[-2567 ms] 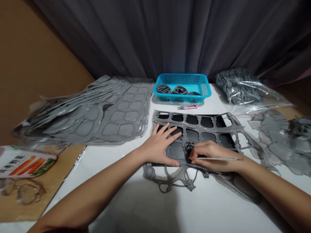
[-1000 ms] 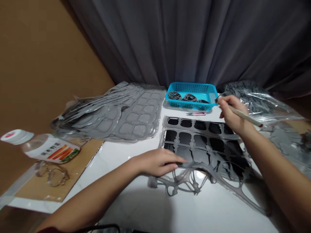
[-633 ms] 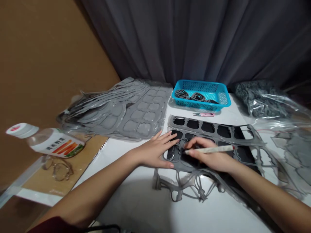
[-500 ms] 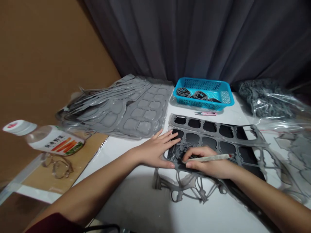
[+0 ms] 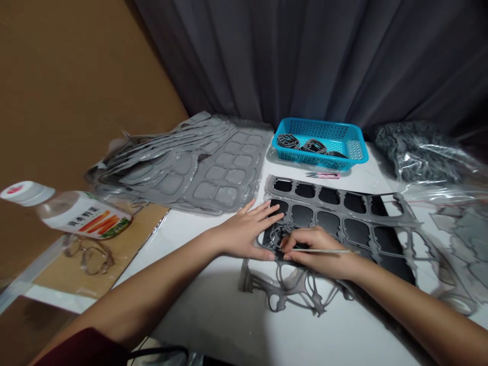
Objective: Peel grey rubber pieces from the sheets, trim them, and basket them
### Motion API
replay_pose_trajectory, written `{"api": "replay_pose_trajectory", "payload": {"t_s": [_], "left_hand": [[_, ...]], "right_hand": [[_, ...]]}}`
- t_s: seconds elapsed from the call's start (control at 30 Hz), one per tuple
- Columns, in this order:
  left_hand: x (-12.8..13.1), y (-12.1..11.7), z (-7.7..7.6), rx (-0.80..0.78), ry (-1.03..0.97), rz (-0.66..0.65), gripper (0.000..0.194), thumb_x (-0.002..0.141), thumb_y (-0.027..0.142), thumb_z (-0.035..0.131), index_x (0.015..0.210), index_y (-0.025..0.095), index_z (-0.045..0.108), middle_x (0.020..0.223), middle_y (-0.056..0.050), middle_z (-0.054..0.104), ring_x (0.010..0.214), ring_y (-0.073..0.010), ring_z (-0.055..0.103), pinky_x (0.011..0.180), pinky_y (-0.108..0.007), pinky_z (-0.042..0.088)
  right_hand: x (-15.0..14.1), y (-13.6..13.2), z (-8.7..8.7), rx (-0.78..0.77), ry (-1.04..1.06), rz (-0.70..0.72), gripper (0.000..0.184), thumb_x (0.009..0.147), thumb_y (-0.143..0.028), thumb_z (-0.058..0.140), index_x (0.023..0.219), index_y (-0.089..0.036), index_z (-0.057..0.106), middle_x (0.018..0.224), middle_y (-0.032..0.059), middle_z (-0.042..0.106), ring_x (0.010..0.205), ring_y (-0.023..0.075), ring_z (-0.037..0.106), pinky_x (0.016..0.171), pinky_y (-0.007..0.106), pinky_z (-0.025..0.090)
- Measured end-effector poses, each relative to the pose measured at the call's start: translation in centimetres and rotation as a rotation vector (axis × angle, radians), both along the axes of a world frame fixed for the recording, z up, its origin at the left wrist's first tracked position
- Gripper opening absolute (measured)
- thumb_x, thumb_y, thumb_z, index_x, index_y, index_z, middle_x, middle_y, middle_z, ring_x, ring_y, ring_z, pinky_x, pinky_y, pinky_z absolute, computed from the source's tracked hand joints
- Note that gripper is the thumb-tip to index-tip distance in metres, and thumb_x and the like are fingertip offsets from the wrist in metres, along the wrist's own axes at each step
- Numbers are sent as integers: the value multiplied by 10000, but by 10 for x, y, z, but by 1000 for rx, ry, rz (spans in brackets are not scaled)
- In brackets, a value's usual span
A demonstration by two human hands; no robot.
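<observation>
Pinching a tool (image 5: 328,250) in the right hand (image 5: 314,240) over the sheet (image 5: 324,207), near the basket (image 5: 360,152).
Left hand (image 5: 249,234) lies spread on it; far rows (image 5: 317,193) look opened, near-left strands (image 5: 274,238) tangled; the stack (image 5: 210,175) looks unworked.

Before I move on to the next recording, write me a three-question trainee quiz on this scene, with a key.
1. Which hand holds the slim tool?
2. True or false: the pink snips lie outside the blue basket.
3. The left hand spreads over the edge of: A) the bottle; B) the grey cut-out sheet; C) the blue basket.

Key: 1. The right hand. 2. True; they lie in front of it. 3. B.
</observation>
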State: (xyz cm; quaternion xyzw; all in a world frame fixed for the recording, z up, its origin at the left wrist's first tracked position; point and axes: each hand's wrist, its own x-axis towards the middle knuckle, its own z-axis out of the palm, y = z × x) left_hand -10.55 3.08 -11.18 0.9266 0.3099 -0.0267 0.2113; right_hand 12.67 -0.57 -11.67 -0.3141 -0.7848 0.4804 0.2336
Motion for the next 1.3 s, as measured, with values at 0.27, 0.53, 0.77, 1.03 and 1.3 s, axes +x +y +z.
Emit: {"api": "replay_pose_trajectory", "payload": {"t_s": [0.27,0.53,0.77,1.03,1.3], "left_hand": [[3,-1,5,-20,39,29,938,725,693,541,1459,222,197,1529,-122,142,1402,-349,97,1105,-565,49],[1,-2,0,-6,-8,34,943,705,696,562,1453,236,217,1524,-129,164,1400,-352,113,1097,-579,43],[0,-1,-4,48,-6,13,945,702,709,552,1451,237,221,1519,-128,198,1395,-344,149,1105,-547,39],[14,-34,42,408,239,64,394,746,489,666,885,127,601,883,-112,650,857,-293,609,733,-377,440],[30,-57,23,616,67,-249,67,734,72,579,747,135,558,609,-39,608,501,-194,554,464,-324,375]], "right_hand": [[1,3,10,159,-99,107,112,868,-187,525,777,-183,590,807,22,668,730,127,607,673,235,441],[16,8,12,156,-89,129,119,871,-228,540,774,-187,595,816,29,686,755,135,633,682,231,463],[9,5,2,143,-10,120,120,862,-278,575,777,-195,593,863,26,692,813,130,650,716,224,473],[4,2,-2,241,-97,105,127,904,-287,491,870,-185,558,917,83,648,951,186,614,767,267,469],[7,3,3,40,-89,49,177,915,-381,457,947,-209,485,921,35,629,809,148,584,698,257,448]]}}
